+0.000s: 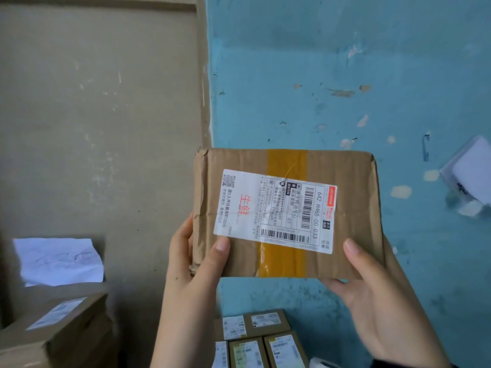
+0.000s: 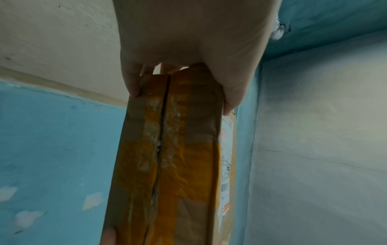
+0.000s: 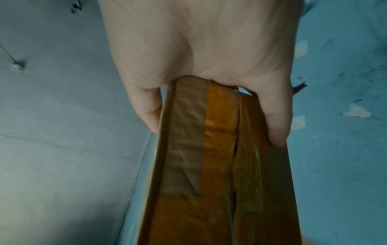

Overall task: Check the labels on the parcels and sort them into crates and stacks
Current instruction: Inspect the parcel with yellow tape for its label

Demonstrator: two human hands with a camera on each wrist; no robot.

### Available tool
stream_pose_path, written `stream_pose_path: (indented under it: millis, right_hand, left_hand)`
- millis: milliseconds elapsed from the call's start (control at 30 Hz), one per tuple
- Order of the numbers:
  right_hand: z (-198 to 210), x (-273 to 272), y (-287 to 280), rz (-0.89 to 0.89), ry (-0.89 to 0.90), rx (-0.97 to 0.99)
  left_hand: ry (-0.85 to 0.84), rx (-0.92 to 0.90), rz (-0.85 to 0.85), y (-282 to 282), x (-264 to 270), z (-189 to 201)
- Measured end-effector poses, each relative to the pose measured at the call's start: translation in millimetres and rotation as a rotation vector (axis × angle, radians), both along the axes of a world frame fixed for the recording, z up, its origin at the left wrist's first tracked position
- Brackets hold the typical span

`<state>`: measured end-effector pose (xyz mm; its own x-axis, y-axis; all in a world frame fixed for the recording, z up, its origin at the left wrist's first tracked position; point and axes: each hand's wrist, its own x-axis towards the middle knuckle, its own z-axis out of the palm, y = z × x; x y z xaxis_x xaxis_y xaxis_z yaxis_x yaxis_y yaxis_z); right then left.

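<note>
Both hands held one cardboard parcel (image 1: 288,212) at the frame's centre, label (image 1: 275,211) (turned sideways) facing the camera. The left hand (image 1: 195,264) gripped its lower left corner, the right hand (image 1: 377,296) its lower right. Smaller parcels (image 1: 255,338) lay at bottom centre.

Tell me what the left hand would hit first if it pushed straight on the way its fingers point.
The left hand already grips the cardboard parcel, which goes with it. Beyond the parcel the line runs to the blue wall, probably near the edge of the beige surface, though depth is unclear.
</note>
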<state>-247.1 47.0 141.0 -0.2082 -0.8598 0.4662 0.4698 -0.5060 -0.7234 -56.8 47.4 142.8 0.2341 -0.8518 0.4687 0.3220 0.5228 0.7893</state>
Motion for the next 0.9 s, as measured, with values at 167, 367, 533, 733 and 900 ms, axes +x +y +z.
stream_pose_path:
  millis: [167,367,533,733,900]
  right_hand:
    - [2.3,-4.0,0.1,-0.029,-0.027,-0.004]
    - [3.4,-2.7,0.5,-0.075,0.02,0.016]
    - [2.5,-3.5,1.6,-0.162,0.026,0.068]
    - [-0.8,-8.2,1.2,-0.138,0.086,0.105]
    - [-5.1,-15.9,-1.7,-0.056,0.181,0.112]
  left_hand:
    - [0.006,0.014,0.0,-2.2,-6.3,-2.0]
    - [0.017,0.031,0.012,0.4,-9.6,1.5]
    - [-0.014,0.021,0.005,3.2,-12.0,-0.5]
    - [-0.029,-0.001,0.035,-3.0,-4.2,-10.9]
    - [-0.094,-0.024,0.014,-4.5,0.4,-11.5]
